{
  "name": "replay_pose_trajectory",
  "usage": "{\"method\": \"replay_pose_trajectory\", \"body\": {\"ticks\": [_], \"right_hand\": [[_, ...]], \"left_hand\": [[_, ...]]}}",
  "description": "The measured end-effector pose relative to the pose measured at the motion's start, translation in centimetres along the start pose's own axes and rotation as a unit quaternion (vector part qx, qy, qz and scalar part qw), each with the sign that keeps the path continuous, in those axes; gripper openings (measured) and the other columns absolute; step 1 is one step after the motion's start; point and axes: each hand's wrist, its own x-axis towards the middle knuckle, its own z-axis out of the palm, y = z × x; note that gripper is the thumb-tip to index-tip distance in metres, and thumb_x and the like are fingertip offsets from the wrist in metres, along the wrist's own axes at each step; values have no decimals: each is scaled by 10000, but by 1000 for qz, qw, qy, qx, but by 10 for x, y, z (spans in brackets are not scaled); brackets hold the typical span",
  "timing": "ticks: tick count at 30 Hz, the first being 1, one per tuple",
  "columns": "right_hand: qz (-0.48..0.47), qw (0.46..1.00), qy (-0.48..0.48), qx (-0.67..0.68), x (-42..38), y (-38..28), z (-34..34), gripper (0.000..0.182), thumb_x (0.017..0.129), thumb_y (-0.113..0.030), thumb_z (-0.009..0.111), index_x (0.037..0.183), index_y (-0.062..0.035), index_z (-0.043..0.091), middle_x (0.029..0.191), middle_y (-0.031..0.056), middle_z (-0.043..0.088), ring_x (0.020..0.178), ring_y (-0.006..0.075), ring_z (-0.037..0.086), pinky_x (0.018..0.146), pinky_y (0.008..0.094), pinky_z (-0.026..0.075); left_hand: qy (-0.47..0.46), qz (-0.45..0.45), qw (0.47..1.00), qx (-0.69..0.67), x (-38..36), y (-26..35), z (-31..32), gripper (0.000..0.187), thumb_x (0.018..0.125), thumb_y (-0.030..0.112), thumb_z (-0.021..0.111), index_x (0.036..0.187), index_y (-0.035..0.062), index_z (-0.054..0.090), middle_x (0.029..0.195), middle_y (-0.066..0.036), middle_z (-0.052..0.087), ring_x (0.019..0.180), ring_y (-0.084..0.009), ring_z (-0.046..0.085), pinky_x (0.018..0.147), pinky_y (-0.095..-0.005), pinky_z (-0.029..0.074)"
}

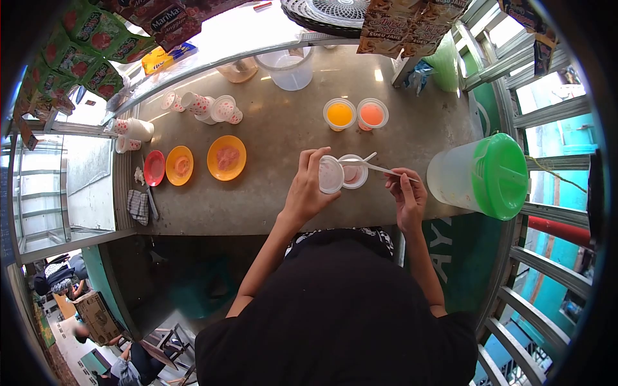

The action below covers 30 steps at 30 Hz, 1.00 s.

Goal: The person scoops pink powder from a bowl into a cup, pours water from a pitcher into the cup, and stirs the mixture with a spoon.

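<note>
Tilted in my left hand (309,183) is a plastic cup (330,175) with pale pink contents, my fingers wrapped round it. Its rim is at the left side of a second cup (353,172), which stands on the counter with pinkish contents. My right hand (407,193) pinches the handle of a white plastic spoon (380,168); another white utensil end crosses it above the second cup. Beyond the hands stand a cup of orange-yellow drink (339,114) and a cup of pink-orange drink (371,114).
A large container with a green lid (501,177) stands at the right. Orange plates (226,157), a red plate (154,168) and stacked dotted cups (223,109) are at the left. A clear tub (290,69) stands at the back. Sachets (412,29) hang overhead. People are visible at lower left.
</note>
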Motion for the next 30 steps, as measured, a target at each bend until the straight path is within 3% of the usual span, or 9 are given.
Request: {"method": "replay_pose_trajectory", "body": {"ticks": [4, 6, 9, 18, 30], "right_hand": [[-7, 998, -64, 8, 1, 4, 13, 217, 1059, -119, 502, 1172, 15, 631, 1051, 114, 687, 879, 105, 596, 759, 221, 456], [-59, 985, -99, -131, 3, 6, 23, 199, 1047, -82, 520, 1154, 28, 646, 1012, 104, 691, 855, 102, 601, 768, 234, 471], [-80, 975, -94, -183, 5, 13, 32, 190, 1038, -70, 539, 1131, 46, 658, 971, 101, 704, 813, 104, 606, 754, 241, 484], [61, 997, -6, -41, 5, 18, 25, 241, 1057, -166, 529, 1116, 27, 662, 961, 122, 728, 781, 104, 613, 732, 235, 508], [18, 998, 36, -55, 3, 4, -12, 242, 1049, -171, 546, 1145, 20, 659, 994, 115, 720, 808, 98, 605, 722, 206, 472]], "left_hand": [[-1, 22, 1000, 20, 0, 2, 0, 899, 598, 47, 815, 1401, 81, 413, 1283, -185, 443, 1148, -402, 558, 955, -447, 505], [-1, 25, 1000, 19, 0, 6, -1, 900, 598, 48, 817, 1402, 80, 413, 1282, -185, 444, 1145, -403, 559, 954, -447, 506], [3, 30, 999, 21, 1, 9, -3, 901, 600, 50, 818, 1404, 78, 412, 1283, -184, 445, 1142, -404, 561, 952, -445, 507], [9, 27, 999, 27, 0, 3, 0, 888, 611, 59, 812, 1404, 77, 412, 1281, -181, 444, 1130, -395, 564, 946, -440, 509], [25, -7, 1000, -11, 0, -7, -1, 852, 587, 63, 806, 1369, 60, 468, 1258, -179, 467, 1190, -369, 513, 1021, -417, 458]]}}
